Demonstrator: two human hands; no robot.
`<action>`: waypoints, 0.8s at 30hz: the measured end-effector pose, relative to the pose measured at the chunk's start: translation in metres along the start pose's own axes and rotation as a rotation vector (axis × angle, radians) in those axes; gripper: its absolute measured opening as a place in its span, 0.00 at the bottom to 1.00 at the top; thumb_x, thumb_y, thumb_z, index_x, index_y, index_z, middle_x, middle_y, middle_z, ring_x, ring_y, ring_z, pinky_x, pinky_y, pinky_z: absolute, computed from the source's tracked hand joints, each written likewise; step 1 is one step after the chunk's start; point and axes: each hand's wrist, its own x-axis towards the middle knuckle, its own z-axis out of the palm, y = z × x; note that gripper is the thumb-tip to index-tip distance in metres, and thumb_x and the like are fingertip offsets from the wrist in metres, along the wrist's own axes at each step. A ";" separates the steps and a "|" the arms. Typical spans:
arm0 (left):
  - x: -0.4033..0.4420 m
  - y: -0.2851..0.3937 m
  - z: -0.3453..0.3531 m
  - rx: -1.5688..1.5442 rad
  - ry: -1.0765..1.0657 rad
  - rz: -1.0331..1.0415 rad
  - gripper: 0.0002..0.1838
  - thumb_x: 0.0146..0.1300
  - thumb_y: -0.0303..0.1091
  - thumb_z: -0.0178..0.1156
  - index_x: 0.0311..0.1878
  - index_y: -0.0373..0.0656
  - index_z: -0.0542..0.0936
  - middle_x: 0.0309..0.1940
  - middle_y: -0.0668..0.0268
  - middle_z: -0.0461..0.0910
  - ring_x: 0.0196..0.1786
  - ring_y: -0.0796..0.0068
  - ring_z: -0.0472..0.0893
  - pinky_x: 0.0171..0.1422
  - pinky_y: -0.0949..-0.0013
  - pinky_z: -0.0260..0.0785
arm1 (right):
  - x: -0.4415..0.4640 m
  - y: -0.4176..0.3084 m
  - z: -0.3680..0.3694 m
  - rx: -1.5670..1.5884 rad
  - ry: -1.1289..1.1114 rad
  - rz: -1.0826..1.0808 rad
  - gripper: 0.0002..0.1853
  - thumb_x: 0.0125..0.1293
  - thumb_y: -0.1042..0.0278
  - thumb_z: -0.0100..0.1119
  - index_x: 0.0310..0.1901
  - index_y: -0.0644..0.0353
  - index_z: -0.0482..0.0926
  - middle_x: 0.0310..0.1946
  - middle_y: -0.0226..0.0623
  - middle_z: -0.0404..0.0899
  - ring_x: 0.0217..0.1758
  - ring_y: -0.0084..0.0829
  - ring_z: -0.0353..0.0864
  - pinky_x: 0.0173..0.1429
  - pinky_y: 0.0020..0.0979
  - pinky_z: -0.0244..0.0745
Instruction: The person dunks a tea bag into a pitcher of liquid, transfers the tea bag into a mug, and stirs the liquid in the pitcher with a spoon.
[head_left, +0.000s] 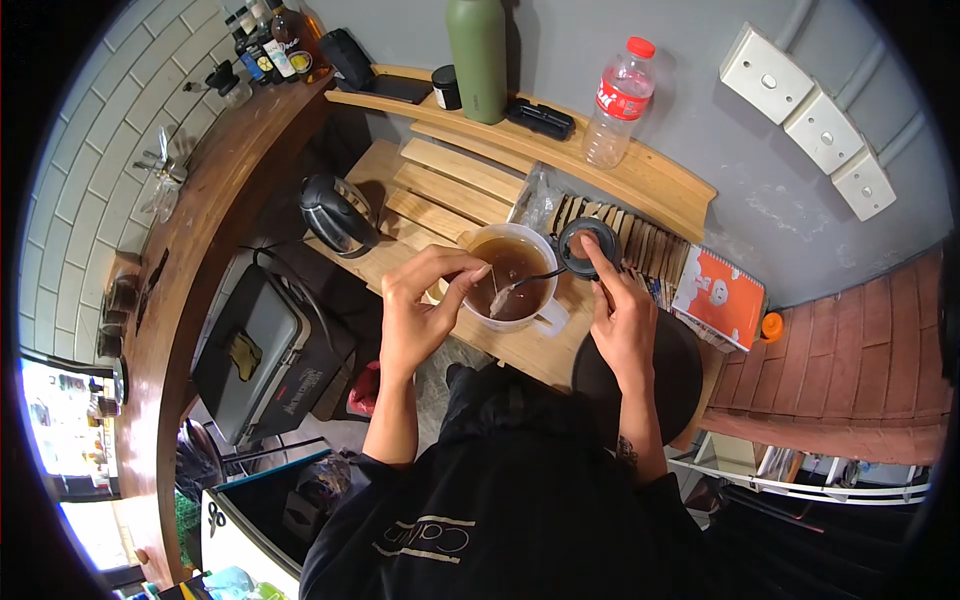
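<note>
A white mug (537, 311) of brown tea stands on the slatted wooden table, its handle toward the lower right. My left hand (425, 300) is closed in a pinch at the mug's left rim, on a thin tea bag string. The wet tea bag (502, 301) hangs over the tea, against the end of a dark spoon (538, 278) that crosses the right rim. My right hand (622, 315) appears to grip the spoon's other end; its fingers partly hide it. Under those fingers is a round black-rimmed container (604, 252) with something brown inside.
A black kettle (338, 215) stands left on the table (440, 210). Behind are a row of thin upright packets (640, 240), an orange notebook (718, 295), a green bottle (477, 60) and a plastic bottle (618, 105). A dark round disc (650, 375) lies under my right forearm.
</note>
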 end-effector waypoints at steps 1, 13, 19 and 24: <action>0.000 -0.001 0.000 0.001 0.003 0.001 0.07 0.60 0.19 0.69 0.41 0.35 0.88 0.35 0.58 0.87 0.36 0.68 0.86 0.43 0.69 0.78 | 0.001 -0.001 -0.001 0.019 0.017 -0.013 0.36 0.66 0.81 0.64 0.71 0.30 0.75 0.23 0.39 0.70 0.25 0.43 0.74 0.35 0.45 0.72; 0.000 -0.009 0.005 -0.051 0.000 -0.047 0.06 0.61 0.21 0.69 0.41 0.36 0.89 0.35 0.60 0.87 0.35 0.70 0.86 0.43 0.70 0.77 | -0.001 -0.001 0.000 0.015 0.011 -0.012 0.36 0.66 0.81 0.63 0.71 0.30 0.75 0.23 0.40 0.70 0.25 0.44 0.74 0.35 0.46 0.71; -0.004 -0.018 0.010 -0.040 -0.054 -0.183 0.05 0.61 0.20 0.70 0.41 0.35 0.89 0.35 0.59 0.87 0.36 0.71 0.86 0.43 0.71 0.78 | 0.000 -0.001 0.001 0.024 0.024 -0.013 0.36 0.67 0.81 0.63 0.72 0.29 0.75 0.24 0.40 0.71 0.25 0.44 0.74 0.35 0.46 0.72; 0.002 -0.015 0.007 -0.052 -0.011 -0.076 0.05 0.62 0.22 0.70 0.41 0.35 0.89 0.34 0.60 0.87 0.36 0.72 0.86 0.43 0.71 0.78 | 0.001 -0.001 -0.001 0.031 0.026 -0.012 0.36 0.67 0.81 0.63 0.72 0.28 0.74 0.24 0.39 0.71 0.25 0.44 0.74 0.36 0.45 0.73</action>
